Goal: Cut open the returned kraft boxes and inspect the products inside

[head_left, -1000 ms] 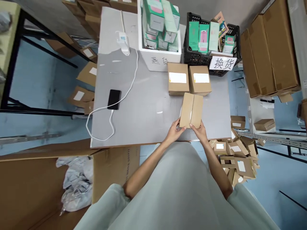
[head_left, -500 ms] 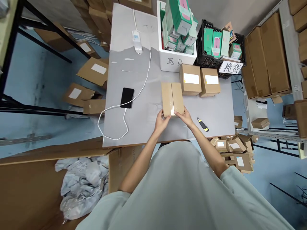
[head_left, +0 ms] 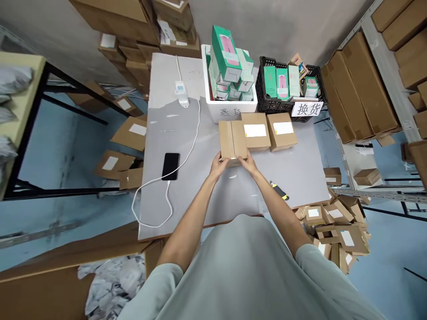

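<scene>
A plain brown cardboard box point(head_left: 232, 139) with a taped seam lies on the grey table point(head_left: 187, 195). My left hand point(head_left: 218, 164) grips its near left corner and my right hand point(head_left: 247, 162) grips its near right corner, fingers curled on the near edge. The box sits just left of two labelled brown boxes, one point(head_left: 255, 131) touching it and another point(head_left: 282, 130) beyond that.
A white foam bin point(head_left: 230, 109) and a black crate point(head_left: 285, 103) of green cartons stand at the back. A black phone point(head_left: 170, 166) on a white cable and a yellow-black utility knife point(head_left: 279, 190) lie on the table. Cardboard boxes fill the floor and shelves around.
Both hands have pushed the plain box away from me and to the left, from the table's near edge to beside the two labelled boxes. The utility knife came into view.
</scene>
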Demonstrator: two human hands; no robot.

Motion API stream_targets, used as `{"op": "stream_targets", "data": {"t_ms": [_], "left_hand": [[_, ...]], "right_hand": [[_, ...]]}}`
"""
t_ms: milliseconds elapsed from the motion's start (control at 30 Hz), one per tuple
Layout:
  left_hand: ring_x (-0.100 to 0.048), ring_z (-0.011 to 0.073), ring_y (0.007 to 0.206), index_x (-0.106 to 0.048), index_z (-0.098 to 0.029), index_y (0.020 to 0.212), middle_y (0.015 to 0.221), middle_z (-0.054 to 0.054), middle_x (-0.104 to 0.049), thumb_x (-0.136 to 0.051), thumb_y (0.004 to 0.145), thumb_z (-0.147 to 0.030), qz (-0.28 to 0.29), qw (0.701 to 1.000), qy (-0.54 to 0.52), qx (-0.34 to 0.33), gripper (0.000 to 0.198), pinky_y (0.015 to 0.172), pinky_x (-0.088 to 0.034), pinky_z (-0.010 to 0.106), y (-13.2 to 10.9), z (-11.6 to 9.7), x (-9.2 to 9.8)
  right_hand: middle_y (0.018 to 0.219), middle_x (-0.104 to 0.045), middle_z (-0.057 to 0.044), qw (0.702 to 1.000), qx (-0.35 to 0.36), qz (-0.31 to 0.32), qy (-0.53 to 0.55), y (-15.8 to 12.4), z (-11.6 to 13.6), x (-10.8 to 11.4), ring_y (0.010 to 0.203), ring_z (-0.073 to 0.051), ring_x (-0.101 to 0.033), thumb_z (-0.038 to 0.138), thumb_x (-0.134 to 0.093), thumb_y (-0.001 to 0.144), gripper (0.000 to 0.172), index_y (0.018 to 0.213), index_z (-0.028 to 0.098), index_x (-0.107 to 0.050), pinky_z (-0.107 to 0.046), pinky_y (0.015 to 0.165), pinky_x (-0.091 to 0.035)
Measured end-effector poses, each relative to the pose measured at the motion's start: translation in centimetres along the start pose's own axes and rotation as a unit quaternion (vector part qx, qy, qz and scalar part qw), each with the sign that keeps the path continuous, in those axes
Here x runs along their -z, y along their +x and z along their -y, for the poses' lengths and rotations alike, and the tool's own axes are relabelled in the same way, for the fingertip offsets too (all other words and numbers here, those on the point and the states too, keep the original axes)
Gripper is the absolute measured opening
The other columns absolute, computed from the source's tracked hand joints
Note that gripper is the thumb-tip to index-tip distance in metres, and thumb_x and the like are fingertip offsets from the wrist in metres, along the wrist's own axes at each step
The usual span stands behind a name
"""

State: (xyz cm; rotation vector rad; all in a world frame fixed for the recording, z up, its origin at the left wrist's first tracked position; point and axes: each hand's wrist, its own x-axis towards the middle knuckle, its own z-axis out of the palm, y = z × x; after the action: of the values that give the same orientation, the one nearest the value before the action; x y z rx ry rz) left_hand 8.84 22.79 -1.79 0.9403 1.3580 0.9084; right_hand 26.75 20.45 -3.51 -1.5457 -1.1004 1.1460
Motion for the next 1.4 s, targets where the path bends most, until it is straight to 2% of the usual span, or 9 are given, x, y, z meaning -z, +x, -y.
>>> {"op": "stream_targets", "data": {"t_ms": [300, 600, 700, 833, 967, 1100, 1200, 1300, 1400], "left_hand": [[-0.081, 0.0247, 0.116, -0.074, -0.022, 0.147, 0.146, 0.011, -0.08, -0.079, 0.076, -0.026, 0.003, 1.0, 0.003, 0.028, 0.071, 0.114, -0.064, 0.044, -1.0, 0.7, -4.0], [-0.079, 0.0303, 0.13, -0.075, -0.019, 0.147, 0.148, 0.015, -0.079, -0.081, 0.082, -0.025, 0.067, 0.997, 0.035, -0.028, 0.066, 0.122, -0.06, 0.049, 0.1, 1.6, -9.1], [-0.079, 0.032, 0.131, -0.072, -0.018, 0.152, 0.151, 0.018, -0.078, -0.081, 0.086, -0.028, 0.062, 0.997, 0.036, -0.031, 0.068, 0.12, -0.062, 0.05, -0.7, 2.1, -9.6], [-0.079, 0.0309, 0.128, -0.071, -0.021, 0.156, 0.154, 0.015, -0.077, -0.079, 0.087, -0.029, 0.047, 0.998, 0.022, -0.04, 0.07, 0.12, -0.062, 0.05, -3.3, 2.8, -7.5], [-0.076, 0.0302, 0.136, -0.067, -0.022, 0.155, 0.159, 0.015, -0.073, -0.084, 0.086, -0.03, 0.018, 0.999, 0.018, -0.032, 0.071, 0.123, -0.06, 0.046, -8.0, 4.9, -4.3], [-0.075, 0.0329, 0.139, -0.059, -0.02, 0.147, 0.156, 0.021, -0.071, -0.095, 0.083, -0.031, -0.031, 0.996, 0.024, 0.08, 0.074, 0.119, -0.063, 0.05, -14.7, 8.9, -3.8], [-0.075, 0.0392, 0.141, -0.054, -0.02, 0.146, 0.157, 0.027, -0.068, -0.099, 0.086, -0.038, 0.008, 0.982, 0.0, 0.187, 0.077, 0.112, -0.067, 0.057, -18.6, 11.5, -3.7], [-0.064, 0.0405, 0.157, -0.046, -0.022, 0.161, 0.173, 0.029, -0.056, -0.094, 0.093, -0.048, -0.042, 0.984, 0.001, 0.174, 0.087, 0.122, -0.063, 0.057, -18.8, 12.3, -1.1], [-0.044, 0.0359, 0.175, -0.036, -0.023, 0.175, 0.189, 0.024, -0.036, -0.087, 0.098, -0.055, -0.174, 0.982, 0.056, 0.042, 0.098, 0.142, -0.042, 0.05, -15.9, 12.0, 3.5]], "right_hand": [[0.158, -0.076, -0.012, 0.997, -0.048, -0.037, 0.045, -1.4, -1.4, 3.4, 0.15, -0.032, -0.07, 0.068, -0.084, 0.091, 0.091, 0.168, 0.027, -0.056, -0.052, 0.136, -0.048], [0.168, -0.069, -0.017, 0.994, -0.046, -0.081, 0.058, -1.6, -2.0, 8.2, 0.155, -0.033, -0.066, 0.072, -0.081, 0.091, 0.101, 0.173, 0.021, -0.05, -0.052, 0.138, -0.046], [0.169, -0.068, -0.016, 0.996, -0.026, -0.064, 0.047, -2.0, -1.7, 9.2, 0.156, -0.034, -0.065, 0.076, -0.081, 0.09, 0.105, 0.175, 0.022, -0.049, -0.052, 0.14, -0.045], [0.168, -0.069, -0.015, 0.999, 0.007, -0.014, 0.05, -4.8, -1.4, 9.0, 0.158, -0.034, -0.064, 0.083, -0.079, 0.09, 0.109, 0.177, 0.023, -0.05, -0.049, 0.138, -0.049], [0.173, -0.065, -0.012, 0.996, -0.016, 0.056, 0.073, -9.5, -2.6, 8.0, 0.158, -0.036, -0.064, 0.076, -0.08, 0.092, 0.106, 0.179, 0.025, -0.049, -0.051, 0.13, -0.058], [0.181, -0.057, -0.01, 0.99, -0.051, 0.122, 0.051, -12.1, -4.4, 8.2, 0.168, -0.038, -0.054, 0.066, -0.088, 0.085, 0.103, 0.175, 0.027, -0.058, -0.053, 0.133, -0.055], [0.179, -0.059, -0.016, 0.989, -0.077, 0.128, 0.001, -11.7, -5.2, 9.3, 0.172, -0.039, -0.049, 0.062, -0.092, 0.081, 0.102, 0.17, 0.022, -0.064, -0.055, 0.142, -0.041], [0.182, -0.054, -0.022, 0.987, -0.131, 0.069, -0.055, -11.1, -5.6, 10.3, 0.172, -0.041, -0.048, 0.061, -0.095, 0.081, 0.113, 0.178, 0.021, -0.053, -0.059, 0.142, -0.041], [0.174, -0.061, -0.025, 0.98, -0.156, 0.061, -0.106, -12.2, -6.1, 10.8, 0.156, -0.043, -0.066, 0.064, -0.095, 0.084, 0.117, 0.181, 0.021, -0.045, -0.061, 0.13, -0.055]]}}
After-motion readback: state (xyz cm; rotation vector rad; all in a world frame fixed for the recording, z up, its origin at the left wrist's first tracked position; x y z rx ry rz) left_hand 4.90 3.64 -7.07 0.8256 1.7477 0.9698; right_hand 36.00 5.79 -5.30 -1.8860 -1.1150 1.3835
